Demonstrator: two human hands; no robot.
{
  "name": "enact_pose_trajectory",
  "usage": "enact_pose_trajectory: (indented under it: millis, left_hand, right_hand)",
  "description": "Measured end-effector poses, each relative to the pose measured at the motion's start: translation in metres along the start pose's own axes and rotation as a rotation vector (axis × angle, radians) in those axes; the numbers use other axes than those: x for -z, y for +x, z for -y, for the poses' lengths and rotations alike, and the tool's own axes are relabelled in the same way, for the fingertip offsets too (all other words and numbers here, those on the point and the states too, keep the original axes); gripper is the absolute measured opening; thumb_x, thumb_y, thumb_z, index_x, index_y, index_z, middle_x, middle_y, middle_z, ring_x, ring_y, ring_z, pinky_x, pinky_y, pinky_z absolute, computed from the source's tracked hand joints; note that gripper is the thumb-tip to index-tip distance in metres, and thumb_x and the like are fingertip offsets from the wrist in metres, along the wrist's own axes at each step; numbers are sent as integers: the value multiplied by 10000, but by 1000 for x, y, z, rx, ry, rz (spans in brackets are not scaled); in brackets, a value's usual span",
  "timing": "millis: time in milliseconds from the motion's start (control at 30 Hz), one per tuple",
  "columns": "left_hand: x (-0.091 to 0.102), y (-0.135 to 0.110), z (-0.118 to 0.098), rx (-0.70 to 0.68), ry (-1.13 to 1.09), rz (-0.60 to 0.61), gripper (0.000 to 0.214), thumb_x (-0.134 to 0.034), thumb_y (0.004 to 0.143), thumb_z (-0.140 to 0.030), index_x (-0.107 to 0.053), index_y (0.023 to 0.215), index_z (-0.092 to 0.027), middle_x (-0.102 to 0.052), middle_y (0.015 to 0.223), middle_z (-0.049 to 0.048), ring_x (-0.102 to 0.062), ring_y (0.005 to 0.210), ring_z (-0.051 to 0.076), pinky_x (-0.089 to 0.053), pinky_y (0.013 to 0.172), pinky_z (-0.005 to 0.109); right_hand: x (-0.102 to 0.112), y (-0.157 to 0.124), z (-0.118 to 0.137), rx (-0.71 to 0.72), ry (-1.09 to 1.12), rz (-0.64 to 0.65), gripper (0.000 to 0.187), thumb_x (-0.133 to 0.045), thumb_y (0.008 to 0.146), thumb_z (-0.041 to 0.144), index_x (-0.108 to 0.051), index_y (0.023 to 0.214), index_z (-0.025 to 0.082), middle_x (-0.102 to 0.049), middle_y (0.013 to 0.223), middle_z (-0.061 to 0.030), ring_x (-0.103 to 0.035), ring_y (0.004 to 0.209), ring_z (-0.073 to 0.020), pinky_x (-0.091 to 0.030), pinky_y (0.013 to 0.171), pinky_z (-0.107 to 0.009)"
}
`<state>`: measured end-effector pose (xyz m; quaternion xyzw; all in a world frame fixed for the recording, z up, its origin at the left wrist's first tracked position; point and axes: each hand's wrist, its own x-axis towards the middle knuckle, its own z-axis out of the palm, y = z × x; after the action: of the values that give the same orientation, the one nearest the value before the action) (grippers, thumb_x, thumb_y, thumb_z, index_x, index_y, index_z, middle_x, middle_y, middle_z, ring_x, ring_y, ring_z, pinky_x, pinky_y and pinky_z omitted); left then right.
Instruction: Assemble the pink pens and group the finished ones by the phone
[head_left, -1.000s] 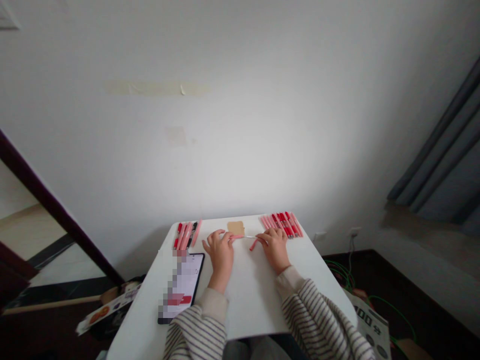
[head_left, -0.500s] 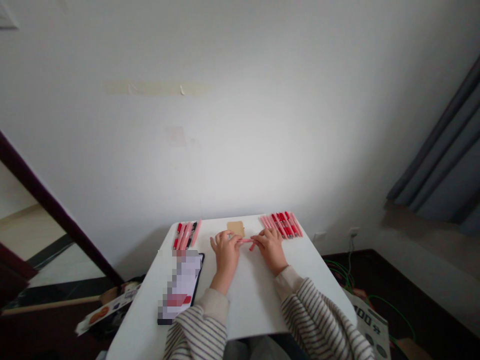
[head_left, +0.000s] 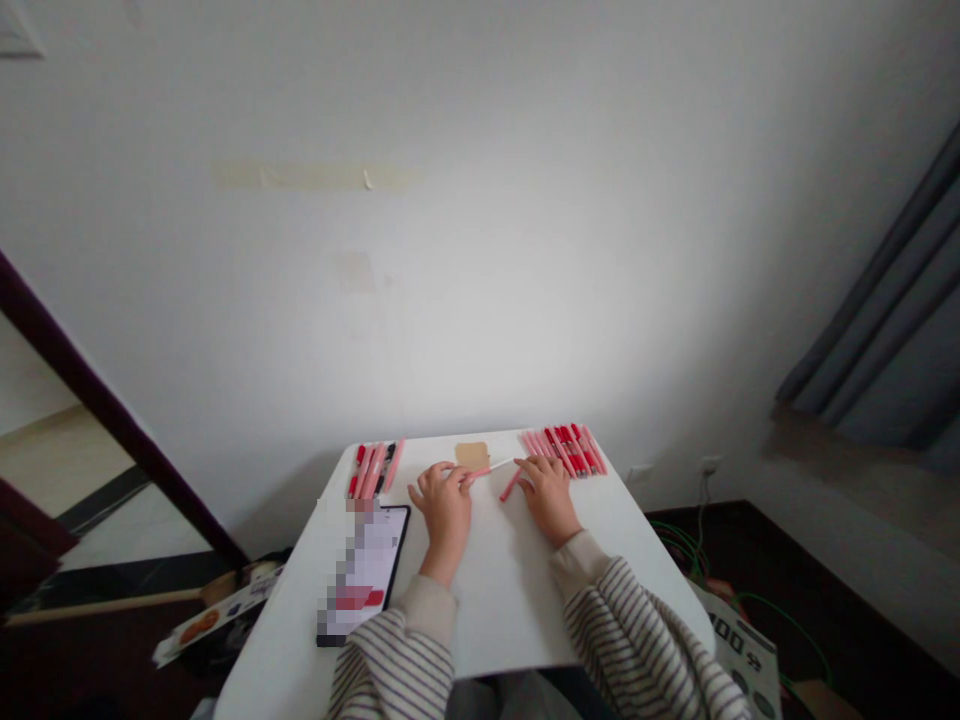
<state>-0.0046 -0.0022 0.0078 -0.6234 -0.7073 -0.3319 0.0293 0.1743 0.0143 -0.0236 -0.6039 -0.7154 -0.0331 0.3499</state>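
Observation:
Between the fingertips of my left hand (head_left: 445, 500) is a pink pen barrel (head_left: 478, 473), tilted up to the right. A thin white pen refill (head_left: 503, 464) sticks out of its right end and reaches the fingertips of my right hand (head_left: 550, 495). These fingers are closed at the refill's far end; the exact grip is partly hidden. A second pink tube (head_left: 511, 487) slants beneath the right fingers, its upper end covered. I cannot tell whether it lies on the table or is touched. Just behind the barrel is a tan square pad (head_left: 472, 454).
Several pink, red and black pens (head_left: 370, 470) lie in a row at the back left of the white table (head_left: 510, 610). A larger row of pink and red pens (head_left: 568, 450) is at the back right. A phone (head_left: 371, 575) lies left of my left forearm.
The white refill now shows between my hands, where a pink piece spanned them before. My left hand has shifted slightly left and my right hand slightly right. More of the slanted tube is visible.

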Motion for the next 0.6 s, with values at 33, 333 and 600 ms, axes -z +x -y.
enact_pose_trajectory:
  millis: [33,333,600]
  left_hand:
    - [0,0,0,10,6,0,179,-565,841,-268,-716,933,-296,-604,1132,50,-450,1122,254,-254,1033,553]
    - [0,1,2,22,20,-4,188,-563,836,-265,-716,941,-292,-605,1133,60,-447,1107,264,-266,1013,552]
    - [1,1,1,26,29,-17,202,-548,845,-264,-716,954,-290,-601,1129,61,-452,1095,258,-274,1017,557]
  right_hand:
    - [0,-1,1,13,-11,11,307,-595,868,214,-667,1145,325,-595,1223,-55,-437,1115,-256,-343,947,-415]
    - [3,-2,5,88,0,-11,152,-669,829,265,-739,923,361,-580,1232,-34,-419,1142,-275,-318,968,-468]
    - [1,2,1,78,47,-64,110,-617,868,263,-700,936,288,-635,1104,-45,-455,1058,-243,-316,944,-408]
